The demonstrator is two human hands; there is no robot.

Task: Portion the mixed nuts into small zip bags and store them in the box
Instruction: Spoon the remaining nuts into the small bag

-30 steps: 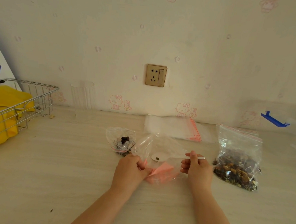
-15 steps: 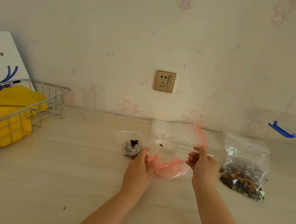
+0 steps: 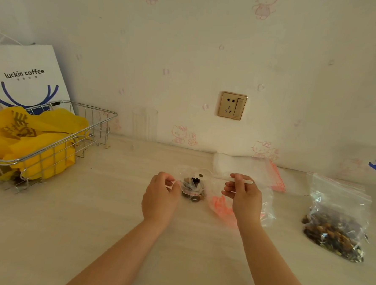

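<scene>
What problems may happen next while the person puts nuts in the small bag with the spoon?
1. The white spoon carries only a nut or two over the small bag; a tilt may drop them on the table.
2. The left hand pinches just the bag's edge, so its mouth may fold shut.
3. The big nut bag stands unsealed and may tip.

Hands: two – left hand, right hand
Bags holding nuts: two – small bag, large bag
Spoons: one – spoon
Wire baskets: one – basket
</scene>
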